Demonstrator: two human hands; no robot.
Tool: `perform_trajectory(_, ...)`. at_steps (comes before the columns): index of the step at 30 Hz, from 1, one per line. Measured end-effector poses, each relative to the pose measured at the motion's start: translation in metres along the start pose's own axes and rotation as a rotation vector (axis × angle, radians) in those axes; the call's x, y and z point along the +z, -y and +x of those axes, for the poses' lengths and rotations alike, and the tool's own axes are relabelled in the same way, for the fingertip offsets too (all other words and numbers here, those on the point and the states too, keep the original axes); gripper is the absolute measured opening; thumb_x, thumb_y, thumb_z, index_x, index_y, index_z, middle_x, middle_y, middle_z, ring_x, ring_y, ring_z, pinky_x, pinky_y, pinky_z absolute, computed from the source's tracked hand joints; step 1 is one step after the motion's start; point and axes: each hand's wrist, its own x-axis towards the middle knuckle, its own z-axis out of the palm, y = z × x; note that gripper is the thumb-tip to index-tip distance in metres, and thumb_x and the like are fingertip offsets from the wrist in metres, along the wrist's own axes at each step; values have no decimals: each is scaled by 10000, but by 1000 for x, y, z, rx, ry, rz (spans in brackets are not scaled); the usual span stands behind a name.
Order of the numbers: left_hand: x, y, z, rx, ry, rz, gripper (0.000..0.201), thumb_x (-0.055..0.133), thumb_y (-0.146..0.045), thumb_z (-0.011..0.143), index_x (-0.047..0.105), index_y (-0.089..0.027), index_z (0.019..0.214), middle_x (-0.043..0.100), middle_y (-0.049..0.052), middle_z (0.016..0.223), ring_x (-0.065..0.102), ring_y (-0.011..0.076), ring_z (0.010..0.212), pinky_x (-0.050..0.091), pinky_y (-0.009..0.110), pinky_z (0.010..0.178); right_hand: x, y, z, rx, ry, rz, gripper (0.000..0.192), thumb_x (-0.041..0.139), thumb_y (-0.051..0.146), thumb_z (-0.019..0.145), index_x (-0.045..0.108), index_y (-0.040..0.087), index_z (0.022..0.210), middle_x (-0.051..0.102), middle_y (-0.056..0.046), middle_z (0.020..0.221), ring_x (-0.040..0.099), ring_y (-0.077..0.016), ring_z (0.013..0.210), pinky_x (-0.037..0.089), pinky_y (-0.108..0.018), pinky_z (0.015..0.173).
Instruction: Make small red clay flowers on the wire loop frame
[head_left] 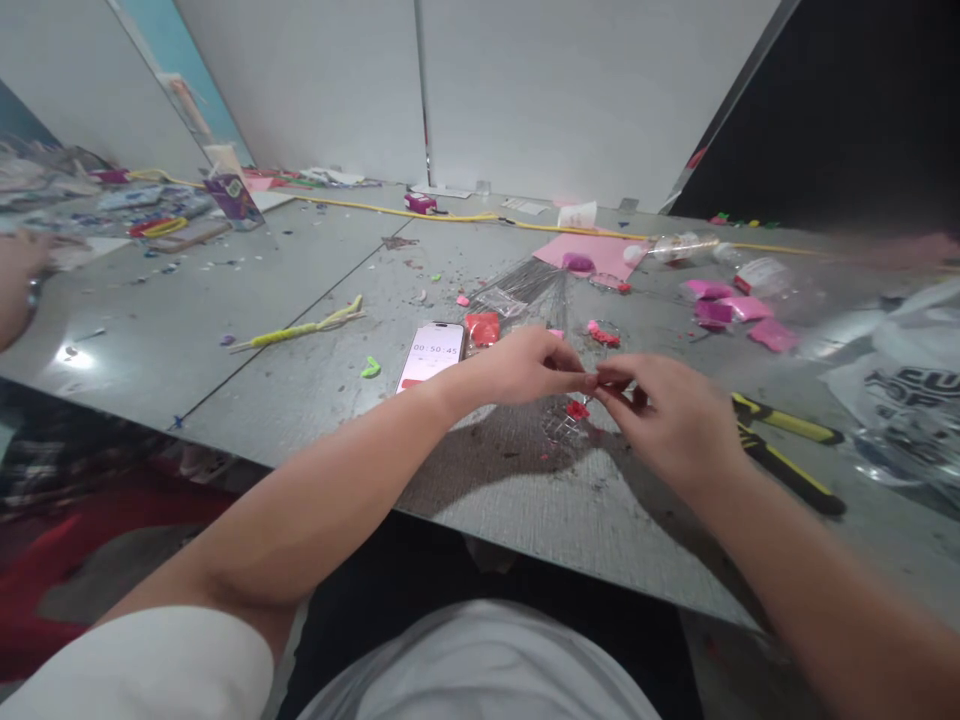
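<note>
Fingertips of both hands perhaps pinch bead (598, 381).

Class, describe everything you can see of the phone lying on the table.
The phone lies flat, face up, on the grey table, just left of the left hand, not touching it. It is slim, with rounded corners and a pale edge. Its lit white screen shows a timer reading that looks like 00:50:45, with a small red mark below. A small bag of red bits lies by its upper right corner.

Both my forearms reach forward and angle inward. My left hand (525, 368) and right hand (671, 420) meet fingertip to fingertip, each grip pinched closed.
</note>
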Motion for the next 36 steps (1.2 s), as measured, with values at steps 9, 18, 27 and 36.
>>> perform_trajectory(9,-1,-2,-3,-38,-124,-166,420,704,-574,844,721,-162,765,500,-15,658,398,101,610,267,280,556,1,6,-2,104,-85,100,179,732,280,937,732,261,1115,814,-53,1012,770,-222,772,573,-346,643)
perform_trajectory(18,-9,-14,-11,-116,-25,-313,249,774,-423,825,769,-180,770,595,-5,722,499,108,687,404,276,638,1,16,-3,227,-134,195,146,741,344,911,747,291,1048,805,-33,948,751,-218,703,588,-375,636)
perform_trajectory(27,-2,-9,-7,-102,-141,-233,199,729,-361,817,721,-173,753,580,-4,680,477,106,623,348,276,572,-4,15,0,116,-90,139,131,657,261,948,736,298,1046,780,-48,923,710,-224,726,571,-396,659)
perform_trajectory(36,-20,9,3,-120,-298,683,168,541,-169,855,706,-144,875,722,108,930,642,217,877,458,326,742,1,0,7,264,-50,257,155,578,309,1003,728,272,1021,743,-91,1016,714,-270,887,570,-430,682)
